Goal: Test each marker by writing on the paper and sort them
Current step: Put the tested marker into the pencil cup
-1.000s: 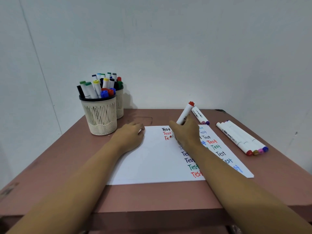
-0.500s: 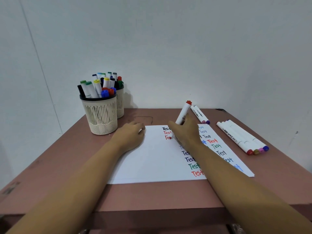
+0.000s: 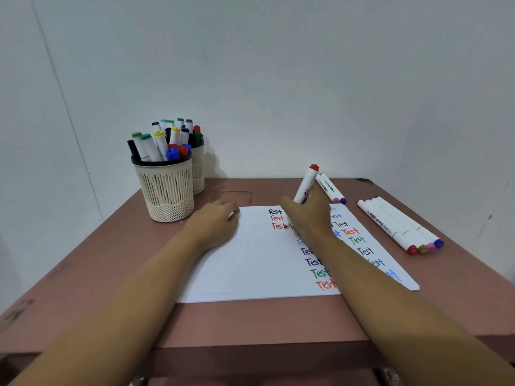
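My right hand (image 3: 309, 215) grips a white marker with a red end (image 3: 306, 185), its red tip touching the white paper (image 3: 250, 263) at the end of a red "Test" in the third line. Several coloured "Test" words fill the paper's right half. My left hand (image 3: 213, 225) rests on the paper's far left corner with curled fingers. A cream holder (image 3: 167, 196) full of markers stands at the far left, with a second holder (image 3: 198, 171) behind it.
Several white markers (image 3: 398, 227) lie side by side to the right of the paper. Two more markers (image 3: 331, 190) lie beyond my right hand. The brown table (image 3: 250, 321) ends at a white wall behind.
The red word in the third line has grown from "Te" to nearly "Test". The marker in my right hand has shifted slightly right while writing. My left hand has stayed in place.
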`<state>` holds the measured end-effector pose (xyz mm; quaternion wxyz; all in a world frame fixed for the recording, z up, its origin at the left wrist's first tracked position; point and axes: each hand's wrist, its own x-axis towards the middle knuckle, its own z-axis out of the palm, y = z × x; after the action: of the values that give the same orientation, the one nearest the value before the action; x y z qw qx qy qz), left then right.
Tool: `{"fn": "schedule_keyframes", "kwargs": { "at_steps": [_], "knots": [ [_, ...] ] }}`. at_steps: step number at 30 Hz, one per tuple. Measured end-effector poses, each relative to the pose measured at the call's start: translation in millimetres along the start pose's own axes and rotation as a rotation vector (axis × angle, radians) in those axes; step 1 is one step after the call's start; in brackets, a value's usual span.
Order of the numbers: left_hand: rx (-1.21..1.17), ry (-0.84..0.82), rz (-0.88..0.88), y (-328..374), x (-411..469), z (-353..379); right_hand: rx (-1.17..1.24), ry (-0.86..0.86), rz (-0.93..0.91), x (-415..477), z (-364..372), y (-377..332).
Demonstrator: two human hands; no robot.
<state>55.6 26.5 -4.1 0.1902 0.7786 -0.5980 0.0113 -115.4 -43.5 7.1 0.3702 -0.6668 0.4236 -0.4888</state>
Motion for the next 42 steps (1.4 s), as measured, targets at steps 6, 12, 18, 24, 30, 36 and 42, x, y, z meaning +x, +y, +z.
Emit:
{"fn": "schedule_keyframes", "kwargs": {
  "at_steps": [6, 12, 18, 24, 30, 36, 42],
  "knots": [
    [-0.002, 0.010, 0.003, 1, -1, 0, 0.015, 0.018, 0.021, 0, -3, 0],
    [-0.014, 0.017, 0.003, 2, -2, -2, 0.007, 0.030, 0.022, 0, 1, 0],
    [-0.104, -0.029, -0.014, 4, -2, -10, 0.091, 0.051, 0.094, 4, -4, 0],
    [-0.109, 0.059, 0.020, 4, -6, -13, 0.297, 0.007, 0.289, 9, -9, -8],
    [-0.400, 0.216, 0.081, 20, -7, -17, 0.308, -0.027, 0.291, 10, -11, -9],
    [-0.598, 0.133, 0.017, 27, -9, -21, 0.286, -0.061, 0.238, 12, -10, -9],
    [-0.692, 0.108, 0.097, 28, -10, -16, 0.603, -0.196, 0.191, 8, -12, -16]
  ]
}}
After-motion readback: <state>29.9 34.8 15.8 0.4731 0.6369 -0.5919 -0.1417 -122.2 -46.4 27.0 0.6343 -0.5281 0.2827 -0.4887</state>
